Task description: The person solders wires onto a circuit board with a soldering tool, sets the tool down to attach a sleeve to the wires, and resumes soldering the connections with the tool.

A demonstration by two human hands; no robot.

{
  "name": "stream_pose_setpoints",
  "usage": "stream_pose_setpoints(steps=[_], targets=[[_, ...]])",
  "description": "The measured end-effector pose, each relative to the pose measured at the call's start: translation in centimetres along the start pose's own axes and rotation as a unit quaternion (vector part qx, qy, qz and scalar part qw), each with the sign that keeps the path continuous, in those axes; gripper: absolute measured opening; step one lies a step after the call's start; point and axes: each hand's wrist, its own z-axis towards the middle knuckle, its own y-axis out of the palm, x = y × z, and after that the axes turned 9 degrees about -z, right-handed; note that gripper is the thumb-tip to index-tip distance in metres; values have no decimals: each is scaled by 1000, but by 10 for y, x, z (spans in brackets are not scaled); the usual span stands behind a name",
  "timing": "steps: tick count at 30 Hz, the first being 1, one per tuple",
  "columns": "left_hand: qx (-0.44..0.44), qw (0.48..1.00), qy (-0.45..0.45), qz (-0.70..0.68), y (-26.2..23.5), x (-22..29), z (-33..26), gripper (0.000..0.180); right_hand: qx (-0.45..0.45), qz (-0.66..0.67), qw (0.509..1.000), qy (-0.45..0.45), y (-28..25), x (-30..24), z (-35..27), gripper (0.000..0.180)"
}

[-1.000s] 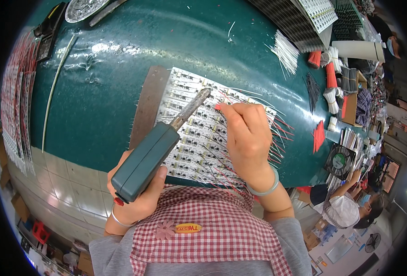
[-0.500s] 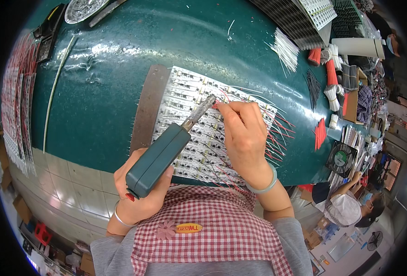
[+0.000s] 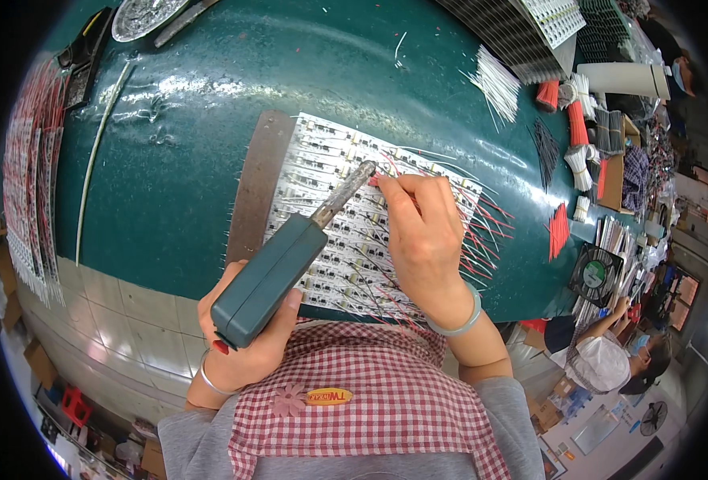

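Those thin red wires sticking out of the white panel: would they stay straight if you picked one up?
Probably not fully. The red wires look very thin and fan out at differing angles past the white circuit panel, so they likely bend easily. They seem very light. The right hand pinches one at the soldering iron tip.

Dark teal soldering tool (image 3: 270, 276) at frame centre, white circuit strips (image 3: 346, 216) with red and black wires (image 3: 490, 232), glossy green table (image 3: 194, 160), red-and-white checked apron (image 3: 370, 408) along the lower edge, pale green bracelet (image 3: 459, 324), red nail polish on the left hand (image 3: 246, 344)

Two hands (image 3: 250, 344) (image 3: 422, 232), one green soldering iron (image 3: 278, 268), one circuit-board panel (image 3: 322, 176), one small fan (image 3: 594, 274)
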Motion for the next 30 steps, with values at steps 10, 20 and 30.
stream_pose_setpoints(steps=[10,20,30], targets=[[44,998,3,-35,2,-6,-13,25,29,3,999,-13,0,4,-1,34],[25,999,3,-21,-1,-7,-18,25,10,31,999,4,-4,-6,-9,34],[3,999,-34,-9,-2,-1,-14,19,-7,18,1000,2,-4,-7,-12,35]])
